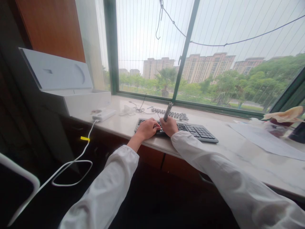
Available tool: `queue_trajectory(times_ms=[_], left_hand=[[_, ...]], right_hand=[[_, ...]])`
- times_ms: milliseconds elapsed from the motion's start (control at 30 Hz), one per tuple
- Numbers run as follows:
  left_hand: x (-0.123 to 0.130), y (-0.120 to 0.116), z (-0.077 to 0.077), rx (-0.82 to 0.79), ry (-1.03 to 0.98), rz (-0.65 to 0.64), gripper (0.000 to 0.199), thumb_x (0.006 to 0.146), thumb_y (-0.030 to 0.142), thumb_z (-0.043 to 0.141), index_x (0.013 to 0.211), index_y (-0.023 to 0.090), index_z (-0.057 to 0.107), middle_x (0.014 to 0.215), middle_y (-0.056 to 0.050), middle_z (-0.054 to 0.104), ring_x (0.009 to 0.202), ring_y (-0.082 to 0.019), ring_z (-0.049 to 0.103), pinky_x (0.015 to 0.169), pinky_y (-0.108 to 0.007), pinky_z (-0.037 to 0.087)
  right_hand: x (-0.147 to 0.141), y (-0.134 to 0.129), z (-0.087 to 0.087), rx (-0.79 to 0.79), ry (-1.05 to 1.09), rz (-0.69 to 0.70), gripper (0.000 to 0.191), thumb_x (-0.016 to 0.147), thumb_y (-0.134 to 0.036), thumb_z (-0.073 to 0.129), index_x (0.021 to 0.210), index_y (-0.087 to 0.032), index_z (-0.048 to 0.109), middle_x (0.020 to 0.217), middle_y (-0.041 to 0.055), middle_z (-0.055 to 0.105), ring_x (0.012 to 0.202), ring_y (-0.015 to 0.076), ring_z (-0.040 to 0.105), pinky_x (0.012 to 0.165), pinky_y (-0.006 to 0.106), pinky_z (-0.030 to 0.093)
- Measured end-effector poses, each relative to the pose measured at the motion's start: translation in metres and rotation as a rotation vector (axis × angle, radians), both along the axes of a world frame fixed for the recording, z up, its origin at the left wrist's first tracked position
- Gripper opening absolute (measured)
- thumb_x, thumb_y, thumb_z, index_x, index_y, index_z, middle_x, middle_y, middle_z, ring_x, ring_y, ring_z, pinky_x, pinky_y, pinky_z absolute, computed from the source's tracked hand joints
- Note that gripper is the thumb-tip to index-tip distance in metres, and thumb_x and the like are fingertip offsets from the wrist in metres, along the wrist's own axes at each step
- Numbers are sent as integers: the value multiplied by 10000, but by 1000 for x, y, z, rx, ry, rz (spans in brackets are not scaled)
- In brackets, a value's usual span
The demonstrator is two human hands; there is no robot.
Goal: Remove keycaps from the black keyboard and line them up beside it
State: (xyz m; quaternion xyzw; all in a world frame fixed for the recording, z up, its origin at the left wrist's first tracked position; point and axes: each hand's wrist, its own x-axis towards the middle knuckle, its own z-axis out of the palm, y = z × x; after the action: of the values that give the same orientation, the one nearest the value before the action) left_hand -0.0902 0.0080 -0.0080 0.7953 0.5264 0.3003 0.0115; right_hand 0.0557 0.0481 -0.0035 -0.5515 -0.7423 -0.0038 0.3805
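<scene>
A dark keyboard (199, 131) lies along the front of the windowsill counter, its left and middle parts partly covered by my hands. My left hand (148, 128) rests over its left part, fingers bent and thumb and fingertips close together in a pinch; whatever is between them is too small to see. In my right hand (169, 126), wrapped in a fist, a grey stick-like tool (168, 110) with a silvery top end stands nearly upright. Its lower end is hidden by the hand. Behind the keyboard, loose keycaps (179, 115) lie in rows.
A white power strip (105, 114) with a white cable (82, 153) hanging off the edge is at left, beside an open white box (88, 101). A thin black cord (140, 109) lies near the window. Paper sheets (267, 138) and crumpled bags (277, 127) are at right.
</scene>
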Motion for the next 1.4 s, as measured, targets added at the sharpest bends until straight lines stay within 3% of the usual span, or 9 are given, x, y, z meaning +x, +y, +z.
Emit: queue_trajectory(times_ms=[133, 300, 733, 833, 933, 1100, 1267, 1400], left_hand=[[0, -1, 1, -18, 16, -1, 192, 857, 338, 544, 913, 271, 714, 1055, -11, 645, 963, -179, 607, 843, -277, 471], [-2, 3, -1, 98, 110, -19, 182, 840, 352, 574, 937, 265, 702, 987, -31, 690, 1000, -225, 595, 882, -327, 453], [-1, 3, -3, 38, 151, 36, 244, 864, 381, 526, 966, 258, 711, 981, -58, 717, 943, -238, 648, 848, -339, 472], [0, 2, -3, 43, 153, 59, 251, 861, 368, 529, 962, 238, 719, 959, -72, 722, 918, -248, 657, 835, -347, 481], [0, 1, -3, 54, 115, 24, 252, 865, 395, 530, 1001, 291, 715, 975, -36, 726, 922, -233, 659, 842, -340, 484], [0, 1, -5, 72, 55, -19, 233, 864, 392, 545, 999, 315, 718, 1022, 1, 721, 966, -208, 649, 862, -315, 481], [0, 3, -8, 109, 37, -43, 220, 871, 368, 547, 992, 302, 718, 1012, 3, 723, 960, -201, 648, 869, -313, 474], [1, 4, -9, 176, 36, -61, 242, 899, 364, 509, 1009, 277, 707, 993, -14, 724, 936, -198, 648, 858, -313, 467]], right_hand=[[-1, -3, 1, 53, -71, 44, 275, 818, -264, 405, 661, -177, 613, 604, 42, 580, 526, 134, 431, 516, 268, 245], [0, -4, 0, 73, -149, 134, 263, 840, -296, 410, 754, -170, 624, 651, 43, 614, 556, 143, 477, 542, 267, 251], [0, -13, -7, 192, -143, 119, 271, 860, -333, 405, 905, -167, 614, 674, 50, 633, 571, 168, 535, 558, 261, 269], [-3, -13, -6, 205, -101, 109, 279, 855, -343, 413, 921, -166, 618, 675, 46, 626, 570, 165, 524, 555, 260, 265], [-2, -6, -3, 160, -15, 42, 248, 831, -298, 419, 781, -163, 621, 662, 54, 616, 572, 155, 508, 550, 263, 258], [8, 10, 5, 0, 360, -65, 331, 814, -336, 418, 563, -179, 566, 531, 42, 572, 541, 163, 499, 544, 267, 304], [26, 22, 19, 39, 639, -117, 339, 820, -400, 439, 636, -184, 624, 503, 29, 589, 582, 193, 579, 594, 271, 386], [40, 25, 24, 98, 566, -118, 410, 851, -546, 432, 795, -203, 650, 518, 10, 614, 641, 193, 629, 694, 274, 421]])
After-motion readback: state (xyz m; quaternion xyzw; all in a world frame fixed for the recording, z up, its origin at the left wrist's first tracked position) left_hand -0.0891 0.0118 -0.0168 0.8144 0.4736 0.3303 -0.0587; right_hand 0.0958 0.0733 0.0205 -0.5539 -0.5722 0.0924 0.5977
